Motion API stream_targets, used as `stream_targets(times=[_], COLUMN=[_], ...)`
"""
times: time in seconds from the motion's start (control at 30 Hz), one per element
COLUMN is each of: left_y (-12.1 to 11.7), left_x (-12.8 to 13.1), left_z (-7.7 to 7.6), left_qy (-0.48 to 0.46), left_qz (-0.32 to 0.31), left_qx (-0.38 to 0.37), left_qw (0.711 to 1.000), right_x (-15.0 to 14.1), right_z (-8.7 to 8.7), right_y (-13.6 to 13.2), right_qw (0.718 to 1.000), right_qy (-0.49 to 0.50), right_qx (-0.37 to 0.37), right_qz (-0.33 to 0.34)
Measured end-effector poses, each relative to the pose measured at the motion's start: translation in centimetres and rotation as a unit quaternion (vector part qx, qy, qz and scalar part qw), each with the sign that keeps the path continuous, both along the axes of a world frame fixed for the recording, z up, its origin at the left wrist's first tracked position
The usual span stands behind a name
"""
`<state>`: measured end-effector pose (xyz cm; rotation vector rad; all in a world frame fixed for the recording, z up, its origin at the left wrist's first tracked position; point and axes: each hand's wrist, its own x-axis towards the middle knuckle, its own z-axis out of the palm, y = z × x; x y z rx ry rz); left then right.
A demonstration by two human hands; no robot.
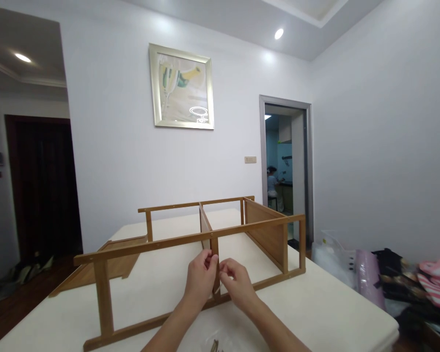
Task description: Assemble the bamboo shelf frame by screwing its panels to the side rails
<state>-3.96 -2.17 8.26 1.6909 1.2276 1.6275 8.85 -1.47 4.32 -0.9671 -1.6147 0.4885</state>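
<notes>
A wooden shelf frame lies on its side on the white table, with two panels fitted between its side frames. At its middle upright, my left hand is closed, fingers curled at the upright's left side. My right hand is pinched just to the right of the same upright. A thin pale sliver shows below the right fingertips, too small to name. What either hand holds is hidden by the fingers. Near the table's front edge, a clear plastic bag holds small metal pieces.
A loose wooden panel lies on the table's left side, partly behind the frame. Bags, a lilac roll and striped cloth are heaped right of the table. Another person sits beyond the doorway.
</notes>
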Motion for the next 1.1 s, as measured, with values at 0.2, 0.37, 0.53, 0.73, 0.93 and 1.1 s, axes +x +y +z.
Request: stream_targets(times=[0.2,0.37,0.53,0.73,0.93,1.1], left_y=[-1.1,-1.1,-0.7,-0.6,-0.7,-1.1], left_x=[0.2,0.6,0.6,0.4,0.2,0.0], left_z=[-0.5,-1.0,-1.2,-1.3,-1.3,-0.8], left_qy=[-0.029,-0.048,-0.005,0.015,0.007,0.008], left_qz=[0.0,0.002,0.019,0.014,-0.052,-0.112], left_qx=[0.007,0.021,0.043,0.056,0.065,0.072], left_qw=[1.0,0.999,0.999,0.998,0.996,0.991], right_x=[0.8,0.2,0.1,-1.1,-2.5,-1.7], right_z=[1.2,1.8,3.4,7.4,9.4,7.5], right_y=[-1.1,-2.4,-2.0,-1.3,-3.0,-2.8], right_qw=[0.996,0.979,0.942,0.923,0.87,0.888], right_qy=[0.062,0.039,-0.006,-0.018,-0.002,-0.013], right_qx=[0.023,0.162,0.308,0.362,0.468,0.444], right_qz=[-0.066,-0.119,-0.13,-0.128,-0.156,-0.115])
